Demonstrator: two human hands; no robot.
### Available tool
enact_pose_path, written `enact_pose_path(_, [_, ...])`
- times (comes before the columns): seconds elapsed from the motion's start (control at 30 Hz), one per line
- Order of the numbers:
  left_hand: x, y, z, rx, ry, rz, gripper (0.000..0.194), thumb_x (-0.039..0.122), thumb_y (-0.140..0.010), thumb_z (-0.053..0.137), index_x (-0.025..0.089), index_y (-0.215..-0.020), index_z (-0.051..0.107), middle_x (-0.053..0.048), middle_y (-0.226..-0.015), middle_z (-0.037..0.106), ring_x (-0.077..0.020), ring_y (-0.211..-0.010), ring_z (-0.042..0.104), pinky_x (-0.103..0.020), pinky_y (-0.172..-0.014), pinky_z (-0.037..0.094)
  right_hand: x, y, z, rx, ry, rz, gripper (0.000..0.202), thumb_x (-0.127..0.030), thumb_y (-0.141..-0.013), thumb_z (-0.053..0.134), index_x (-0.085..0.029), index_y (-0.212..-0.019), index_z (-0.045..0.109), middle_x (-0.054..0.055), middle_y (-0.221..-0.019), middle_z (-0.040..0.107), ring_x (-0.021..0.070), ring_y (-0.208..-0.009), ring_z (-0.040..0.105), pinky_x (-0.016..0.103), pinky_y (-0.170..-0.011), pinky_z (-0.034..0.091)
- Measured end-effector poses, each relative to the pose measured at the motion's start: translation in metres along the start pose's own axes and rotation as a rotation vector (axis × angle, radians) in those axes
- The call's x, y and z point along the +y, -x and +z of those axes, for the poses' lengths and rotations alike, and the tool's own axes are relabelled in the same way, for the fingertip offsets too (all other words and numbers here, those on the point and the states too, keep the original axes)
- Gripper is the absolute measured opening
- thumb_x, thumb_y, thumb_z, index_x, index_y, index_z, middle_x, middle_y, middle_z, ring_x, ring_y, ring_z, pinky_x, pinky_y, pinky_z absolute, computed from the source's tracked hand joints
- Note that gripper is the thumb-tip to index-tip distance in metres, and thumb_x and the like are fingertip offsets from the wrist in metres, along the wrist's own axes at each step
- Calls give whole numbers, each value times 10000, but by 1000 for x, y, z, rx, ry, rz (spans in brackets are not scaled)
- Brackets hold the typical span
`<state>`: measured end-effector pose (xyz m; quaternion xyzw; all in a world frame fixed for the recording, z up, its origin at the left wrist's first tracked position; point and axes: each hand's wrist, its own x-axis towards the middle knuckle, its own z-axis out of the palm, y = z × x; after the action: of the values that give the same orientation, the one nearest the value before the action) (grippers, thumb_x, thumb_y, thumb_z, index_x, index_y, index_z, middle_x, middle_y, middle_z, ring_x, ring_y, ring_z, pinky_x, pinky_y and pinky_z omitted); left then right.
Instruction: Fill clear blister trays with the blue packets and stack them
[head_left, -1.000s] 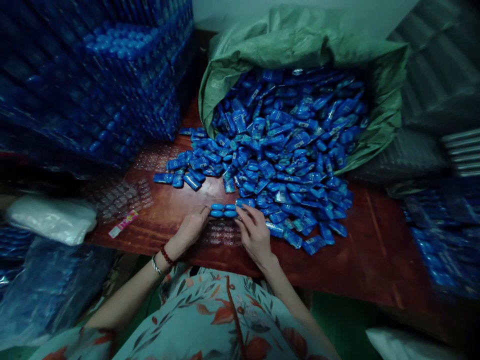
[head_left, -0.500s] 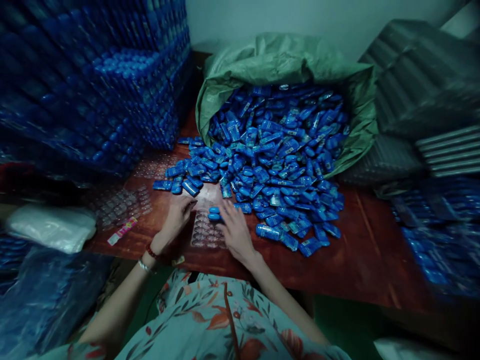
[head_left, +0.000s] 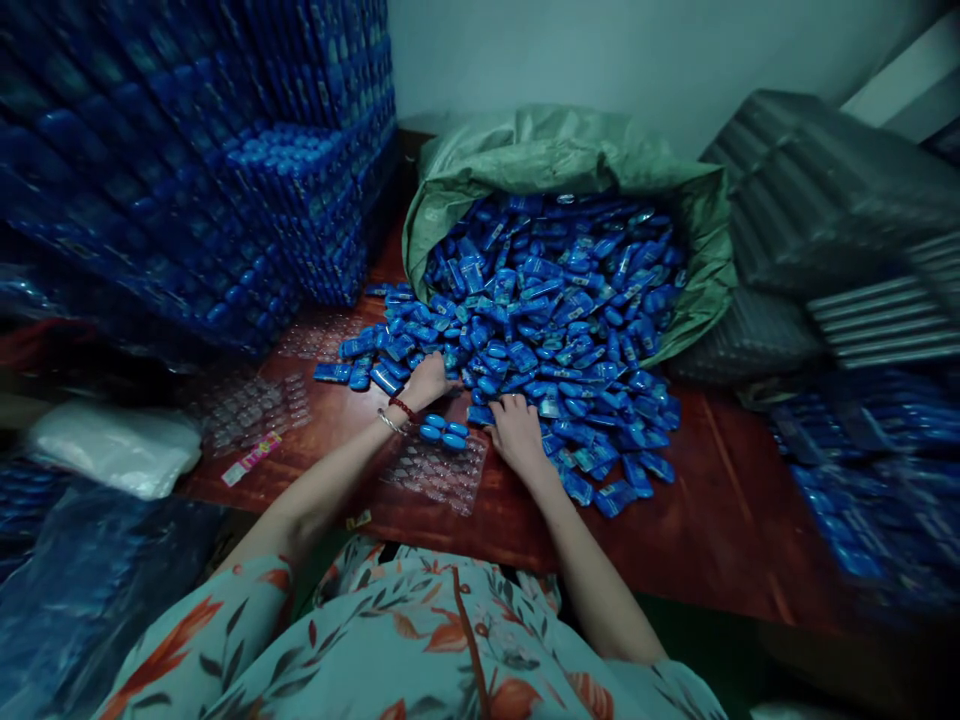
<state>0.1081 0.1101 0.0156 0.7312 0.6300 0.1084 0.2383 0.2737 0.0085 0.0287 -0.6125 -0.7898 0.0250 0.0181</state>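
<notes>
1. My left hand [head_left: 424, 380] is reaching fwd into the near edge of the pile of blue packets [head_left: 540, 330], fingers curled among them; can't tell if it's got one gripped, fingertips are buried.
2. My right hand [head_left: 516, 432] lies palm-down on the pile's near edge, fingers bent over packets; grip state not readable either.
3. Between the wrists, the clear blister tray [head_left: 439, 468] lies flat on the wooden table [head_left: 720, 520], w/ a few blue packets [head_left: 444, 431] seated in its far row.
4. Vs. half a sec ago: both hands were at the tray's far row, right hand touching the seated packets; now both have gone up to 12 o'clock into the pile. Tray packets stayed put.
5. Pile spills out of a green sack [head_left: 555, 160] at 12 o'clock.
6. At 10 o'clock, stacked filled trays [head_left: 225, 180]; at 9, a white bag [head_left: 112, 450] and a pink label strip [head_left: 251, 458].
7. Hard to read: packet print blurred; stuff at 3 o'clock dark, smeared, cut off by the edge.
</notes>
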Motion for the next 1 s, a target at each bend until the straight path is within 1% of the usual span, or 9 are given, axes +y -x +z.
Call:
enact_pose_path(0.1, [-10,0,-8,-34,52,16,516,224,-666,750,48,-1102,537,-196,-1005,657,-297,-914,641,-321,-739,490,7,10,5,91,-99,-25,227,-223,-922,442,-132,-1062,595,137,-994,625,259,-989,507,383,-814,394])
enact_pose_path(0.2, [-25,16,-21,-42,116,76,447,159,-734,656,107,-1160,531,-125,-1052,661,-245,-958,630,-311,-809,483,15,30,7,220,-355,7,253,-233,-939,394,-142,-1108,558,121,-1012,637,235,-967,560,368,-830,422])
enact_pose_path(0.3, [-45,48,-32,99,349,165,499,192,-783,598,154,-1265,473,-77,-1122,636,-200,-1005,604,-316,-877,467,14,61,5,275,-703,84,260,-299,-922,450,-177,-1142,511,88,-1029,637,205,-925,607,323,-782,477])
enact_pose_path(0.37, [-57,76,-36,221,587,175,463,263,-787,610,168,-1229,512,-68,-1104,637,-194,-989,602,-322,-876,472,5,78,2,218,-854,107,249,-338,-889,520,-201,-1098,524,51,-955,646,179,-812,625,285,-698,498])
enact_pose_path(0.43, [-66,105,-35,305,754,104,401,327,-771,640,168,-1132,564,-63,-1037,651,-191,-952,609,-318,-851,485,-8,88,1,147,-900,74,192,-330,-872,556,-212,-1024,559,28,-891,644,159,-731,614,260,-641,497])
enact_pose_path(0.6, [-69,156,-8,457,888,-105,367,348,-737,683,183,-1030,536,-40,-941,639,-156,-869,613,-283,-790,505,-39,78,9,252,-745,-47,217,-229,-914,480,-190,-1117,546,84,-1035,628,198,-983,586,324,-856,486])
enact_pose_path(0.7, [-64,164,10,460,901,-106,362,348,-778,641,192,-1074,502,-48,-978,635,-154,-885,622,-280,-784,518,-45,68,11,229,-501,-133,236,-164,-918,432,-172,-1110,569,96,-955,619,212,-921,575,336,-814,488])
enact_pose_path(0.87, [-56,163,18,448,741,19,264,316,-832,597,186,-1057,551,-52,-999,650,-173,-923,630,-314,-843,519,-45,61,1,111,-257,-237,265,-79,-891,418,-173,-1063,596,82,-895,586,196,-844,546,296,-733,469])
enact_pose_path(1.0, [-58,164,18,341,558,301,231,207,-876,519,176,-1102,557,-64,-978,647,-161,-894,630,-288,-806,523,-43,54,-12,18,-179,-298,262,-54,-871,433,-180,-1042,587,86,-948,583,200,-880,538,298,-745,463])
